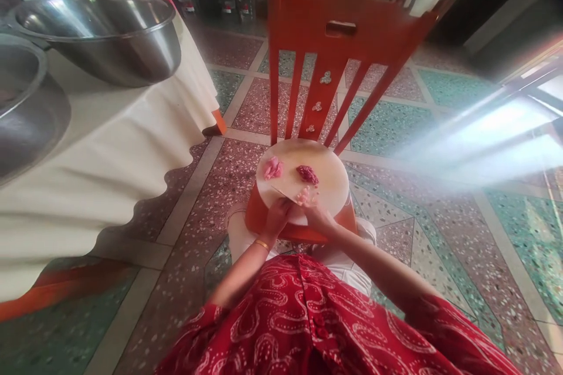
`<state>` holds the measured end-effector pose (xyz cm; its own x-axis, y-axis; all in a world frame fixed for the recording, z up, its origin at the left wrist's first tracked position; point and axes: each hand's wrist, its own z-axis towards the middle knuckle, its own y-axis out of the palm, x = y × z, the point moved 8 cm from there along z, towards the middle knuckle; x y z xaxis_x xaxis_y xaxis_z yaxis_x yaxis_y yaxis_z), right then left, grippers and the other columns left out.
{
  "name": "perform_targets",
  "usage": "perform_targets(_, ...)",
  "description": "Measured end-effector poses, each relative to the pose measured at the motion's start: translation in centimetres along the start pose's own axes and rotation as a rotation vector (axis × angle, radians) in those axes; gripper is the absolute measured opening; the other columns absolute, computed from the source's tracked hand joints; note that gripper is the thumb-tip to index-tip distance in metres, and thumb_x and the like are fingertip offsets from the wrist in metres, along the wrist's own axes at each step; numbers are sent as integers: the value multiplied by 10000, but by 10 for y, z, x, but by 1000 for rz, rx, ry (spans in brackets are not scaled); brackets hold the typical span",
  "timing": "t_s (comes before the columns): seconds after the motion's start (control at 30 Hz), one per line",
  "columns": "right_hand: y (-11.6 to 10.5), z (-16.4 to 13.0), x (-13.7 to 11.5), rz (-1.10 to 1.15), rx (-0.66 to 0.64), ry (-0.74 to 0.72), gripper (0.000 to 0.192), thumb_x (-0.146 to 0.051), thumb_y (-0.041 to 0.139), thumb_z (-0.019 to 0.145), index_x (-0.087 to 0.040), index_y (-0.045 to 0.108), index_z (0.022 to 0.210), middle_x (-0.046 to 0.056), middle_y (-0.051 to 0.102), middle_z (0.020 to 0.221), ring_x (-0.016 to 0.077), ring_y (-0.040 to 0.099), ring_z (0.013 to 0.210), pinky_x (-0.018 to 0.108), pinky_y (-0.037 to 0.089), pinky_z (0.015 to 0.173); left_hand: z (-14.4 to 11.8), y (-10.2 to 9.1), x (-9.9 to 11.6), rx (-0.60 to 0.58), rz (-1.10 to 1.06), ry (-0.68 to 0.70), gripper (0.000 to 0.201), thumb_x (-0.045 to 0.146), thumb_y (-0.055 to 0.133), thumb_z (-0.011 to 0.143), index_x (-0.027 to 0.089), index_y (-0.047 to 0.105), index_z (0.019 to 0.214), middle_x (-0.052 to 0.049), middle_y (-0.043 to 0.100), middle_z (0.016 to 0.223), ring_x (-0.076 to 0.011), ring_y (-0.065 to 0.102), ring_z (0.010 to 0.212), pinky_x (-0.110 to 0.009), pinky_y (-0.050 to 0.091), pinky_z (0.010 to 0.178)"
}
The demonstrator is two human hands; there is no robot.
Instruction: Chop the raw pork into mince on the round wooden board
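A round pale cutting board [332, 161] lies on the seat of a red wooden chair. My left hand [281, 210] is closed at the board's near edge, apparently around a knife [284, 194] whose thin blade shows edge-on; its handle is hidden. My right hand [317, 217] is at the blade's right end, with its fingers bent beside small pale-pink meat pieces [304, 195]. What those fingers hold is too small to make out. Farther back on the board are a heap of dark red chopped meat [307, 174] and a pale pink meat chunk [273, 168].
The chair's slatted back [308, 17] rises behind the board. On the left, a cloth-covered table [132, 129] bears a large steel basin [118, 53] and a second metal bowl [39, 111]. Several bottles [229, 4] stand at the back. Light glares on the tiled floor [387, 135] at right.
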<state>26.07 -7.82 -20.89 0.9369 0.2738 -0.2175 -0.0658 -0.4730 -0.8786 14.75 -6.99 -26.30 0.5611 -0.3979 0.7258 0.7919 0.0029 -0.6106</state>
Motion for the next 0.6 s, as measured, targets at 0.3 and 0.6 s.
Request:
perform_targets(0.3, 5, -23, 9, 9, -125, 76, 539, -134, 378, 914, -160, 347, 1451, 129, 686, 961, 221, 664, 833, 282, 492, 689, -7, -5, 0, 82, 159, 68, 218, 180, 454, 942, 168, 654, 1028, -76, 666, 1001, -208, 594, 981, -413, 520, 904)
perform_targets(0.6, 5, 21, -25, -76, -17, 17, 598, -66, 405, 879, -254, 382, 1446, 173, 581, 1232, 281, 546, 1159, 444, 417, 954, -6, -8, 10, 88, 205, 211, 251, 158, 428, 948, 156, 650, 1064, -80, 681, 1017, -208, 608, 968, -379, 528, 884)
